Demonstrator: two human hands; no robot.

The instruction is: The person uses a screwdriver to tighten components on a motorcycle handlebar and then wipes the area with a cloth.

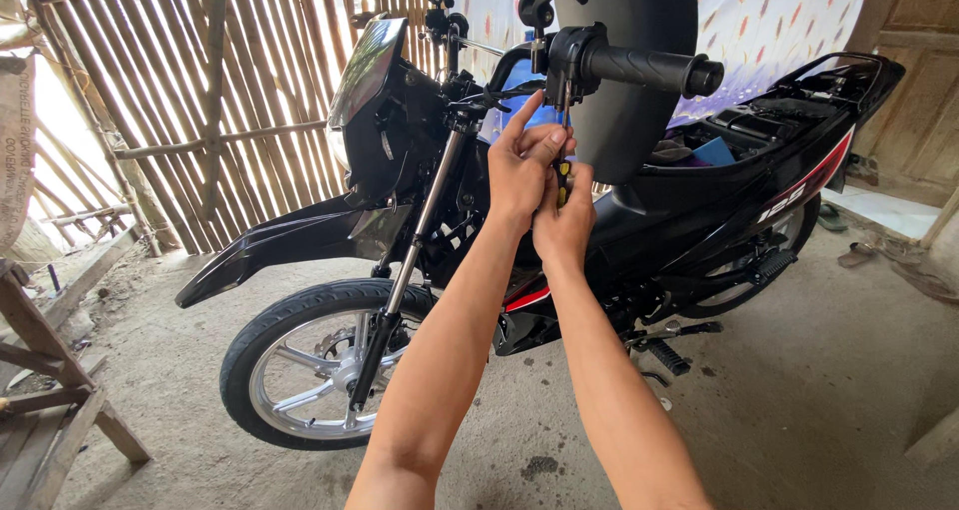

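Under the handlebar switch housing (571, 58), one screwdriver (564, 140) points upward; two hands grip it: left hand (519, 165) closed round the shaft, right hand (564, 220) closed round the handle. One motorcycle (699, 190), one front wheel (310, 365).

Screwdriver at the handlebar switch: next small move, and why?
Probably keep the screwdriver pressed upward and turn it. Its shaft already points up into the underside of the switch housing, the right hand grips the handle, and the left hand steadies it.

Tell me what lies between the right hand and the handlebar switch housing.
In the head view, a screwdriver runs up from the right hand to the switch housing; the left hand steadies its shaft.
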